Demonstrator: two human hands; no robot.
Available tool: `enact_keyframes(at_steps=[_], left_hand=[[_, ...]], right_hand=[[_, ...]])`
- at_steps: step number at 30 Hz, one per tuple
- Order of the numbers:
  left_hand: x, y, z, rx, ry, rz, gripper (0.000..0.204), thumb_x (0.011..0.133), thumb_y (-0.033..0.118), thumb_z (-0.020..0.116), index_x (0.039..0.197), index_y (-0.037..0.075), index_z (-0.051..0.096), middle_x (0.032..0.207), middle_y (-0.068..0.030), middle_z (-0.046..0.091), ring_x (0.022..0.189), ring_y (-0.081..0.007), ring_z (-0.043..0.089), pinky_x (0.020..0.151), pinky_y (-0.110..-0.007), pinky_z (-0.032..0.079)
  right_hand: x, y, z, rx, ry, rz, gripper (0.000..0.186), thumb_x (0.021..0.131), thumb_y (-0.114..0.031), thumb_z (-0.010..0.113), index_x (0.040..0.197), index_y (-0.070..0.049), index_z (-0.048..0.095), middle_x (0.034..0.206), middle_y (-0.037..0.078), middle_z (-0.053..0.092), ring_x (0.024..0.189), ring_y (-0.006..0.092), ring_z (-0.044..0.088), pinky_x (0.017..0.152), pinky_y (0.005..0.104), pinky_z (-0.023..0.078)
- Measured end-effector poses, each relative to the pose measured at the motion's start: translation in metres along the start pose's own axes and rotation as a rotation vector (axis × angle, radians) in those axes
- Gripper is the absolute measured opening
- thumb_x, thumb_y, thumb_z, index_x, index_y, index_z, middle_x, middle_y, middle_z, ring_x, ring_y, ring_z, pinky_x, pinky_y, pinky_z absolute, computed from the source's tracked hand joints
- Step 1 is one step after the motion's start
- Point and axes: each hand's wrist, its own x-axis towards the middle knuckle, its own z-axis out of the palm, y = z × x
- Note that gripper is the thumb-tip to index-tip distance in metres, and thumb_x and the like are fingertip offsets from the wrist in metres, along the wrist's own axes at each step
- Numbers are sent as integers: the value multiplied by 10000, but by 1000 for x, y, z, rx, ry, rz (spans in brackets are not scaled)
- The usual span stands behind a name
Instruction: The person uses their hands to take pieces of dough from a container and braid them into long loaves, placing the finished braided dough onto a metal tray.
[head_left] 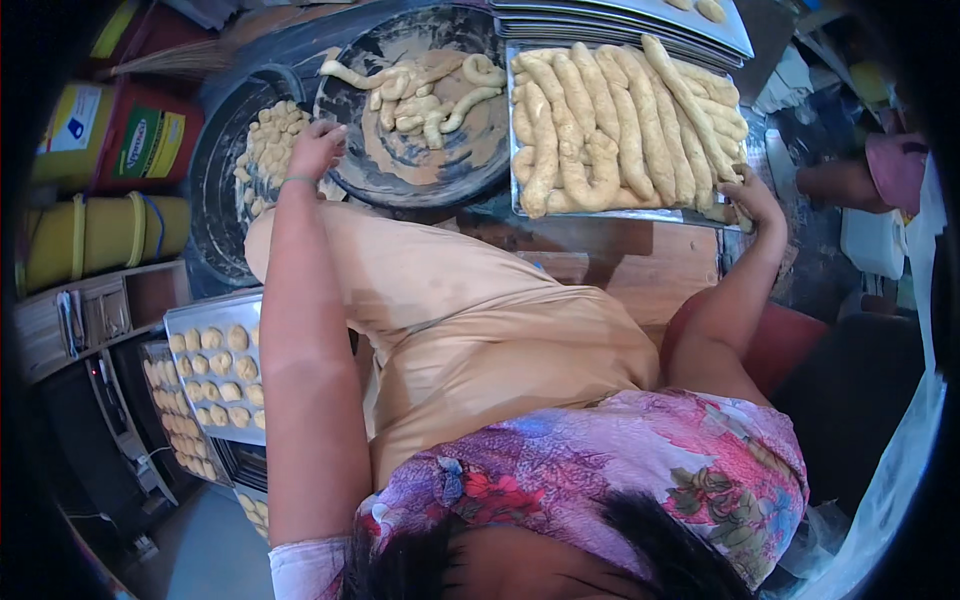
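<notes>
Cramped bakery floor fills the head view: dark round pans and metal trays crowd the space ahead of the seated person's knees, with racks of trays holding small round dough pieces (215, 375) at the lower left and yellow rolls and coloured boxes on shelves further left. At the person's left, the left hand (315, 150) rests with fingers curled loosely over the adjoining rims of the two dark pans, one pan (215, 215) holding cut dough nuggets (268, 140) and the round pan (400, 185) beside it holding a few short dough ropes (430, 95); its grip looks lightly bent, and I cannot tell whether it pinches a piece of dough. The right hand (752, 198) clasps the near right corner of the rectangular metal tray (515, 130), fingers wrapped over the edge, so its grip is clenched on the tray. That tray carries long dough ropes (620, 125) laid side by side, their long axes running away from the person, and it sits up and to the left of the right hand, between the two hands. The right hand is clearly the nearer one to these long ropes; the left is nearer the nuggets. Another person's arm (835, 182) shows at the far right, apart from the tray. More stacked trays (640, 20) lie beyond.
</notes>
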Motion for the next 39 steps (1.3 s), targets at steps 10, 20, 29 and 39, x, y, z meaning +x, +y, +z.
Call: enact_keyframes(at_steps=[10, 20, 29, 39], left_hand=[[-1, 1, 3, 62, -65, -32, 264, 809, 267, 577, 962, 52, 561, 790, -19, 572, 665, -109, 543, 555, -239, 431], [-3, -16, -14, 30, -16, -63, 301, 808, 273, 580, 1022, 63, 556, 801, -18, 569, 649, -107, 529, 554, -236, 437], [-2, -10, -7, 59, -57, -33, 310, 806, 272, 581, 1004, 35, 557, 794, -18, 561, 639, -96, 511, 518, -226, 410], [-5, -10, -6, 77, -52, -52, 332, 778, 298, 597, 997, 50, 578, 817, -35, 587, 691, -126, 547, 560, -262, 430]], right_hand=[[63, -68, 25, -101, 538, -468, 518, 736, -353, 640, 1165, -95, 505, 1028, 144, 565, 897, 251, 562, 802, 331, 435], [137, -81, 35, -365, 705, -409, 357, 744, -261, 582, 1074, -122, 583, 876, 139, 607, 801, 280, 572, 748, 331, 447], [155, -55, 21, -59, 394, -269, 413, 797, -266, 539, 1163, -76, 524, 981, 152, 608, 875, 241, 592, 775, 327, 445], [92, -43, -32, -43, 275, -311, 426, 782, -260, 553, 1146, -45, 503, 1000, 89, 573, 916, 177, 528, 770, 306, 419]])
